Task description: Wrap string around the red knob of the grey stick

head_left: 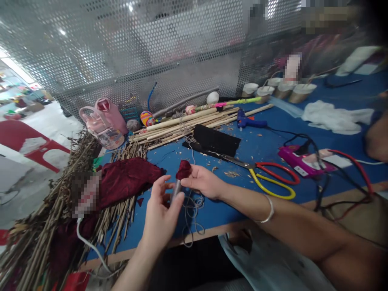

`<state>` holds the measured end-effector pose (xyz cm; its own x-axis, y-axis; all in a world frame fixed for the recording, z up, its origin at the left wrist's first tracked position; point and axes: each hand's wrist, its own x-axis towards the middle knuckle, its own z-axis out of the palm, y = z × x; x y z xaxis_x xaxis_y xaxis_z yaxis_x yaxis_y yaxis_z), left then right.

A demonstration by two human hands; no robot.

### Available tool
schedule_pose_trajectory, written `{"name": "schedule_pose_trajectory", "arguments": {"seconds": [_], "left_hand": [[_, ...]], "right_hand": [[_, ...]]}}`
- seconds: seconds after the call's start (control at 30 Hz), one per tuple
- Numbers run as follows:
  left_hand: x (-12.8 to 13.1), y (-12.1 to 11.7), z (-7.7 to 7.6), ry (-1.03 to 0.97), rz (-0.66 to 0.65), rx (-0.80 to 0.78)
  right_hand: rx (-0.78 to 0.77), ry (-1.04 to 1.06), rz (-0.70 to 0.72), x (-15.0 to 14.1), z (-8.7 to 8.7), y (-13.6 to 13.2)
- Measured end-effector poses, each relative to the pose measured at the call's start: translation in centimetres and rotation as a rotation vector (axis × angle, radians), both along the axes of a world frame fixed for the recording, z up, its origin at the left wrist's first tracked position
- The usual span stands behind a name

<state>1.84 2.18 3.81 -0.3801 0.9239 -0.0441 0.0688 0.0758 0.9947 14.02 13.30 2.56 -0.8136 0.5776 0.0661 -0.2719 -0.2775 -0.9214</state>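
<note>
My left hand [162, 206] is curled around a short greyish rod [176, 190], held upright between thumb and fingers. A small folded scrap of dark red velvety cloth [183, 169] sits over the rod's top end. Pinched between the thumb and fingers of my right hand [206, 182] is the side of that scrap. A larger piece of the same dark red cloth [130, 178] lies to the left, on a heap of dry stalks [121, 222]. Loose grey yarn [194, 210] trails beneath my hands to the table edge.
Scissors [257, 171] with red and yellow handles lie right, beside black cloth [216, 140]. Behind are a blue glue gun [247, 120], wooden sticks [182, 125] and a pink bag [106, 121]. A magenta power strip [303, 161] has tangled cables. Another person's arm [377, 137] shows at right.
</note>
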Motion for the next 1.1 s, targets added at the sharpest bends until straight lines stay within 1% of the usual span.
{"name": "schedule_pose_trajectory", "arguments": {"seconds": [0.03,0.07,0.1,0.13,0.2,0.3,0.37,0.5,0.6,0.67,0.7,0.77,0.83,0.9,0.97,1.1], "left_hand": [[0.4,-0.3,0.1,0.113,0.047,0.027],[0.7,-0.4,0.1,0.184,0.069,0.041],[0.8,-0.5,0.2,0.210,0.077,0.043],[0.8,-0.4,0.2,0.194,0.082,0.039],[0.4,0.0,0.2,0.071,0.046,0.005],[-0.7,0.9,0.4,-0.182,-0.115,-0.066],[-1.2,1.4,0.4,-0.315,-0.206,-0.080],[-1.6,1.9,0.0,-0.502,-0.282,-0.042],[-1.7,1.7,-0.2,-0.603,-0.343,-0.074],[-1.6,1.4,-0.2,-0.576,-0.343,-0.123],[-1.5,1.2,-0.1,-0.517,-0.312,-0.135],[-1.1,0.8,0.2,-0.327,-0.194,-0.133],[-0.5,0.4,0.5,-0.116,-0.062,-0.091],[-0.1,0.1,0.7,0.021,0.034,-0.045],[-0.1,0.1,0.7,0.026,0.049,-0.019],[-0.8,0.5,0.6,-0.125,-0.059,-0.039]], "right_hand": [[0.011,0.005,-0.013,-0.1,0.1,-0.1],[0.022,0.005,-0.019,-0.1,0.1,-0.1],[0.034,0.002,-0.020,-0.1,0.2,-0.1],[0.049,-0.002,-0.019,-0.1,0.2,-0.1],[0.084,-0.001,-0.017,0.0,0.2,0.0],[0.121,-0.001,0.009,0.2,0.2,0.2],[0.114,-0.001,0.038,0.2,0.2,0.2],[0.059,0.046,0.105,0.1,0.2,0.1],[0.071,0.054,0.071,0.0,0.3,-0.1],[0.091,0.053,0.038,0.0,0.4,-0.3],[0.094,0.046,0.033,0.0,0.3,-0.3],[0.098,0.016,0.033,0.0,0.2,-0.4],[0.108,-0.014,0.025,-0.1,0.0,-0.3],[0.131,-0.043,0.006,-0.3,-0.1,-0.3],[0.160,-0.085,-0.019,-0.3,-0.1,-0.2],[0.244,-0.145,-0.106,-0.1,0.2,-0.1]]}}
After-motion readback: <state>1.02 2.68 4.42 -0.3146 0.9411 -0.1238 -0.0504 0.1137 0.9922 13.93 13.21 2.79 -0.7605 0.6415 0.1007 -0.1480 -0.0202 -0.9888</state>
